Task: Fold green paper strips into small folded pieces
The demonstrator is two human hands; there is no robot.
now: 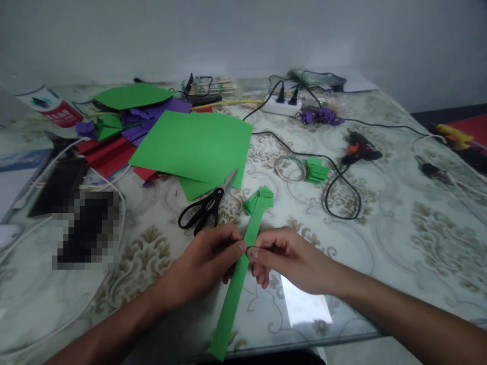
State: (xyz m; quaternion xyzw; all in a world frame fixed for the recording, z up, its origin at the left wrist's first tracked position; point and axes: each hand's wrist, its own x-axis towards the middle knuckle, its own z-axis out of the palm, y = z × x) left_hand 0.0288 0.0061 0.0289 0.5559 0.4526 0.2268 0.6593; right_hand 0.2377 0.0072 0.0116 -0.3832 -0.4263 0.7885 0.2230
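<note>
A long green paper strip (230, 314) runs from the table's front edge up between my hands. My left hand (216, 253) pinches its left edge with thumb and finger. From the other side my right hand (281, 256) pinches the strip's right edge, fingers curled below. A small dark curved line shows at the right thumb tip; I cannot make out what it is. Just past the strip's far end lie small folded green paper pieces (249, 204), partly overlapped by it. Black-handled scissors (207, 205) rest beyond my left hand, blades partly over green paper sheets (194, 144).
A black glue gun (363, 147) with a looping cord lies at the right, near a green folded bundle (316, 171) and a tape ring (291, 168). A white power strip (281, 105) stands at the back. Purple paper (163, 112), red paper (108, 154) and a bottle (47, 104) crowd the left.
</note>
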